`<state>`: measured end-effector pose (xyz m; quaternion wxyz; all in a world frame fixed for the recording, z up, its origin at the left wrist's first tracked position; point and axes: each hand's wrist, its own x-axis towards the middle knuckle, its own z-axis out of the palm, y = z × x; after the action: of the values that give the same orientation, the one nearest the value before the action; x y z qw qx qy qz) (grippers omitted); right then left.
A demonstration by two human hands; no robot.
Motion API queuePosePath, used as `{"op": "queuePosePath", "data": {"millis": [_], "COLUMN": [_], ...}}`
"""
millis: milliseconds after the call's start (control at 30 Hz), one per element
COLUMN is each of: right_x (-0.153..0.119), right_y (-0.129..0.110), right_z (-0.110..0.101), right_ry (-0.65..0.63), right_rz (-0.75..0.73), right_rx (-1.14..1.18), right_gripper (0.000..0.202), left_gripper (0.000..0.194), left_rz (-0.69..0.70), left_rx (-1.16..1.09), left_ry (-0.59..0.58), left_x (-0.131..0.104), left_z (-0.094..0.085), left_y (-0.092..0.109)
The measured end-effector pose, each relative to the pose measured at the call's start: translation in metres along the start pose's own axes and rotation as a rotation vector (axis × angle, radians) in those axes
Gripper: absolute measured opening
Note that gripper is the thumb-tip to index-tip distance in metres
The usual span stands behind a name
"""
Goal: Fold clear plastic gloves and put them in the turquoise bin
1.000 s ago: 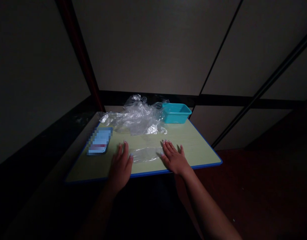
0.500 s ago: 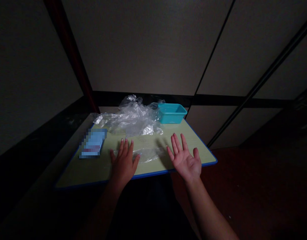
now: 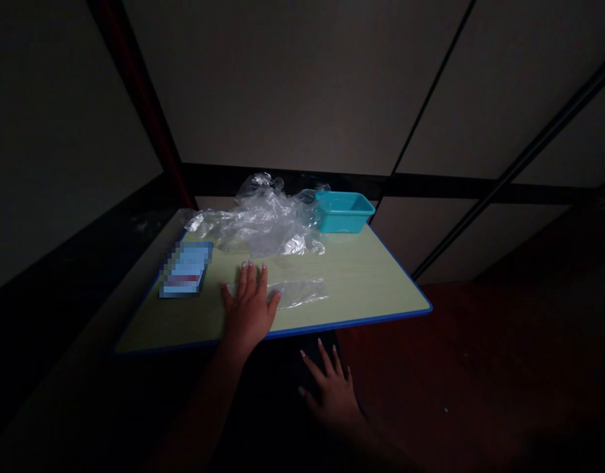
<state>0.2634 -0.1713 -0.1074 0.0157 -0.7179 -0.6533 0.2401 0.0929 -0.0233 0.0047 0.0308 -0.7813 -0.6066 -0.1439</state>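
Clear plastic (image 3: 305, 292) is lying mid-frame, seemingly pinned flat by the left hand (image 3: 250, 312), the right hand (image 3: 334, 394) below, both splayed and gripping nothing.

I've got a teal bin (image 3: 345, 222), upright, open top, at the table's far right corner; can't see its bottom. Phone-like device (image 3: 186, 269) lies flat near the left edge, face lit pale blue with a reddish strip; pixelated, so I can't read it. Table (image 3: 376, 276): pale yellow-green top, blue edging (image 3: 351, 324). Behind it I see greyish wall panels (image 3: 292, 85), dark seams, one black horizontal band (image 3: 440, 182). Dark red post (image 3: 139, 98) on the left, slanting in my view. Reddish floor (image 3: 405, 381) lower right, one small pale speck (image 3: 446, 410). Dim light.
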Motion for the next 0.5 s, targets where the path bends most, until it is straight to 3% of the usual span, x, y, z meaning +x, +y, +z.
{"op": "queuePosePath", "data": {"millis": [133, 200, 267, 367, 400, 433, 500], "right_x": [0.020, 0.021, 0.011, -0.023, -0.035, -0.045, -0.057], "right_y": [-0.028, -0.034, -0.030, -0.002, 0.011, 0.025, 0.049], "right_z": [0.000, -0.002, -0.008, -0.019, -0.022, -0.023, -0.017], "right_ry": [0.052, 0.048, 0.019, -0.160, -0.230, -0.275, -0.251], "right_rz": [0.249, 0.267, 0.098, -0.428, -0.541, -0.569, -0.435], "right_rx": [0.038, 0.031, 0.002, 0.047, 0.093, 0.150, 0.273], "right_gripper": [0.073, 0.072, 0.068, 0.048, 0.043, 0.042, 0.053], "left_gripper": [0.061, 0.061, 0.061, 0.061, 0.062, 0.062, 0.061], "left_rz": [0.002, 0.009, 0.014, 0.021, 0.023, 0.026, 0.029], "left_rx": [-0.016, -0.027, -0.035, -0.040, -0.041, -0.042, -0.045], "left_ry": [0.005, 0.001, -0.002, -0.010, -0.013, -0.013, -0.006], "left_x": [-0.001, -0.001, -0.001, -0.001, -0.001, -0.001, -0.002], "left_z": [0.000, 0.001, 0.001, 0.001, 0.000, 0.000, -0.001], "left_y": [-0.001, -0.001, -0.002, -0.003, -0.004, -0.004, -0.004]}}
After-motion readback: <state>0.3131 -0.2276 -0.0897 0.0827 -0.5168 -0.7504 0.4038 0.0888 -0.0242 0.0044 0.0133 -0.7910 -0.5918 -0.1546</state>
